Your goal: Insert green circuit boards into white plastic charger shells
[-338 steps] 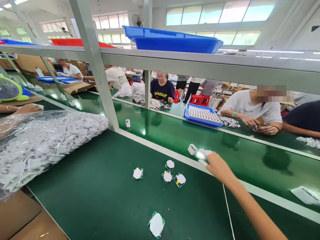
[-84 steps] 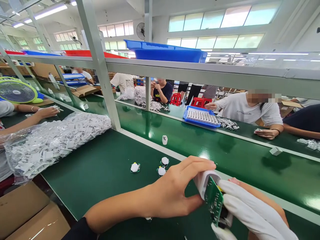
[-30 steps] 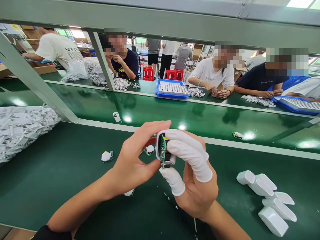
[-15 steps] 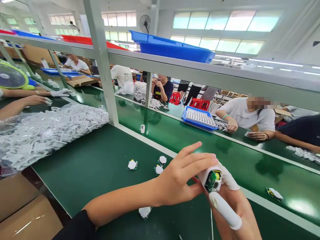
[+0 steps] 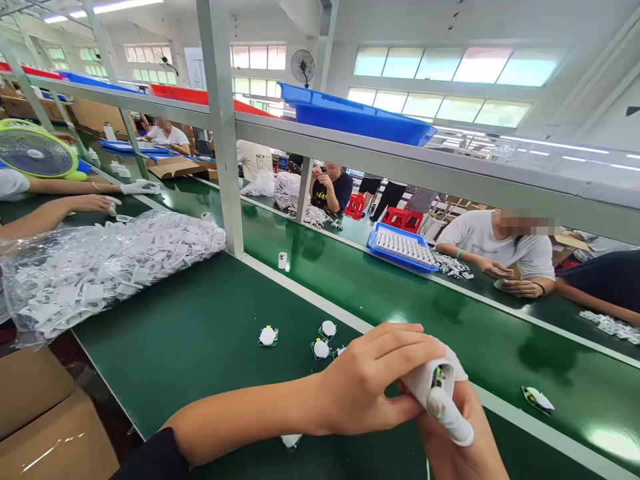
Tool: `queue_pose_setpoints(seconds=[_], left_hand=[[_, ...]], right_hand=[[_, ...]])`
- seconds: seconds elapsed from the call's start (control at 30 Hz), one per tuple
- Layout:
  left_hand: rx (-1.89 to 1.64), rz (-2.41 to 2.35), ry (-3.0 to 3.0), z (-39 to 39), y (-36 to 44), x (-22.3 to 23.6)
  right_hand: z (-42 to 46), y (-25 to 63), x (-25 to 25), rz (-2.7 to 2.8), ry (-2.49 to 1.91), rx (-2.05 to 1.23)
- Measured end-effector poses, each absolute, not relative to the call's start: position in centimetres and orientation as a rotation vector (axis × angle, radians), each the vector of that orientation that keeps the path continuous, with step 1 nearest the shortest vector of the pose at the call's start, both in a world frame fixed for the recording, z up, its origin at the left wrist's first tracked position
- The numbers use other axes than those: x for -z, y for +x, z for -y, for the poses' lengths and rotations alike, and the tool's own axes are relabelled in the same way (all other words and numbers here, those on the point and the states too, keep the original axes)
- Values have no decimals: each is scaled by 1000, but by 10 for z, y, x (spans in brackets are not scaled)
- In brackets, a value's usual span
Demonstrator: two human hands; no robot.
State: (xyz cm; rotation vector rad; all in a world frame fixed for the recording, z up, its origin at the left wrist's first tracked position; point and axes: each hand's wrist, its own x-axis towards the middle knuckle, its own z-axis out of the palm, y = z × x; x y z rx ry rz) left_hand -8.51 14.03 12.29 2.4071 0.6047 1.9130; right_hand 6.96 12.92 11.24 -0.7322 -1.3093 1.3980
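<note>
My left hand is closed around a small white plastic housing, its fingers over the top and its thumb below. My right hand, with white covers on its thumb and a finger, grips the same housing from the right. Its covered thumb presses at the open end, where part of a green circuit board shows inside. Left of my hands, several loose circuit boards with round white pads lie on the green bench, among them one board set apart. Another piece is partly hidden under my left forearm.
A clear bag of white plastic parts lies at left, near a co-worker's hands. On the green belt are a white housing and a circuit board. A shelf post rises ahead; co-workers sit across.
The circuit board has gone deeper into the housing, and my right thumb has moved onto the opening. My hands sit slightly lower in view. The co-worker opposite has brought both hands together.
</note>
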Motion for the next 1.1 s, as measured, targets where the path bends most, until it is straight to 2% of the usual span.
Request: queue_pose_setpoints(seconds=[0.27, 0.53, 0.77, 1.1], left_hand=[[-1837, -741, 2272, -143, -93, -124], [-1949, -750, 2556, -138, -89, -121], [-1807, -894, 2577, -134, -94, -127], [-1852, -948, 2777, -136, -97, -132]], right_hand=[[-128, 62, -123, 1338, -705, -1371], [-113, 57, -134, 1332, -688, -1248], [-119, 72, -146, 1522, -767, -1255], [-109, 78, -152, 1770, -1105, -625]])
